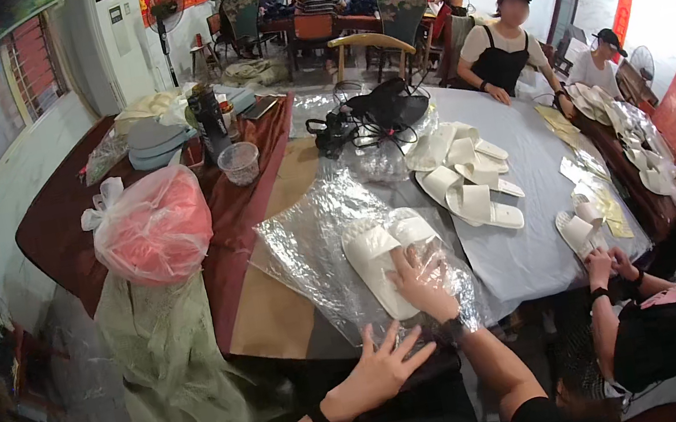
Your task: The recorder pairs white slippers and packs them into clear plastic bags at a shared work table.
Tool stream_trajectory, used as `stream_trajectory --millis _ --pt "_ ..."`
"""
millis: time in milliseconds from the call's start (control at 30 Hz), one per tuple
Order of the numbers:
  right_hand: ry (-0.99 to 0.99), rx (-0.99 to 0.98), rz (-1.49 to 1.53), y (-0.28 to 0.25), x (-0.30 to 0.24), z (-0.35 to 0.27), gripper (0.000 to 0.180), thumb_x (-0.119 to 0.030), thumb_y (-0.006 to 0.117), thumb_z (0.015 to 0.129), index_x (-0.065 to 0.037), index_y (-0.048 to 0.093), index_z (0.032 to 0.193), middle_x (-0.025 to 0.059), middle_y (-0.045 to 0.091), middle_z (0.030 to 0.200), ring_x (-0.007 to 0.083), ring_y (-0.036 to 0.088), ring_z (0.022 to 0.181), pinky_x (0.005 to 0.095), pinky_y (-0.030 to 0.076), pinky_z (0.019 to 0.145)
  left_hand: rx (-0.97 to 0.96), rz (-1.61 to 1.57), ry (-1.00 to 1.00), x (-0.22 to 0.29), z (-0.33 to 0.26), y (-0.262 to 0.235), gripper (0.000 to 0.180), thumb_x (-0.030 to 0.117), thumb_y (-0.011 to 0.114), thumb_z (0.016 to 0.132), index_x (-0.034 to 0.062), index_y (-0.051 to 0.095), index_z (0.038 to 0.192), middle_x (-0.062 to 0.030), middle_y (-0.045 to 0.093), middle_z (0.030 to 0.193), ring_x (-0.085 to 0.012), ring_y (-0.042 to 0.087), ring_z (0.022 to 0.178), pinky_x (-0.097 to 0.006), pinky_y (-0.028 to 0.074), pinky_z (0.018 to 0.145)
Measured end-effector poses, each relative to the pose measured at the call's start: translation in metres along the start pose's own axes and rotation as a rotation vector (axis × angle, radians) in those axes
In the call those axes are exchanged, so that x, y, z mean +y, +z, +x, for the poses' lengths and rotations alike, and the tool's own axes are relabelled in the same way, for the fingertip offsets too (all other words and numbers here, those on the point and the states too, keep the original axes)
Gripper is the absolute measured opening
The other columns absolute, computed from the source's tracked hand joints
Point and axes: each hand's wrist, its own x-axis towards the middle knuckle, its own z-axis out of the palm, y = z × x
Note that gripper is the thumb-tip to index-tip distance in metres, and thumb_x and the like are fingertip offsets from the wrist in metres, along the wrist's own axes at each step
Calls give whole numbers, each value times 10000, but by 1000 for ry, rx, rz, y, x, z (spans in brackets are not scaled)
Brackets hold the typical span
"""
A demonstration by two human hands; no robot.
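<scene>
Fingers [408, 264] of the right hand [422, 286]: loosely curled, pressing down on a clear plastic bag [434, 280] that covers the near end of a pair of white slippers [386, 257]; whether they pinch the film cannot be told. Left hand [376, 374]: fingers spread wide, palm down, holding nothing, hovering at the near edge of the counter [532, 250], just near of the bag. Both wrists carry dark bands.

Pair of white slippers: side by side, soles down, toes pointing far, lying on a sheet of crinkled clear plastic [308, 243] at the near middle of the counter.

Loose white slippers [467, 180]: a heap, far and right of the pair, on the grey cloth.

Pink plastic sack [151, 229]: knotted, on the dark red cloth at the left.

Clear cup [240, 163] and dark bottle [208, 121]: far left.

Black cables and gear [368, 121]: far middle.

Another person's hands [611, 265]: at the right near edge, on one more white slipper [578, 231], beside yellow paper slips [590, 169].

Seated person in a black apron [501, 50]: far right side of the counter.
</scene>
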Motion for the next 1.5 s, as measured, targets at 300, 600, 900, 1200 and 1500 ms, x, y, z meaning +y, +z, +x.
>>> stream_trajectory --millis 300,600,900,1200,1500 --pt "10 -301 353 -73 23 -46 670 -329 706 933 -177 437 1527 260 378 1566 587 319 1405 674 322 1098 72 -171 -45 -45 2 -11 761 -21 648 771 85 453 1499 -143 410 1587 -327 304 1524 -591 273 1179" --pt "274 -745 977 -182 103 -124 224 -112 688 963 34 732 1128 157 764 1093 212 748 922 324 577 855 -173 -133 114 -53 -24 23 700 14 677 801 99 484 1468 -131 424 1574 -344 334 1504 -589 270 1194" --pt "74 -86 343 -144 128 -100 682 70 645 837 -127 505 1475 175 453 1542 320 510 1355 449 459 1050 -49 -114 49 -47 -16 24 534 37 657 866 103 571 1389 -125 469 1543 -327 393 1470 -539 339 1163" --pt "-203 -480 393 -125 127 -102 710 14 657 825 -228 525 1479 22 438 1593 336 412 1431 509 375 1115 -54 -203 22 -61 -34 8 553 93 731 830 120 606 1368 -113 540 1491 -328 434 1448 -518 347 1180" --pt "-233 -527 434 -123 127 -108 665 -21 697 825 -257 582 1436 -22 426 1610 306 357 1493 507 309 1160 -55 -130 27 -56 -30 11 540 125 743 843 137 609 1367 -85 548 1486 -313 438 1446 -498 355 1173"
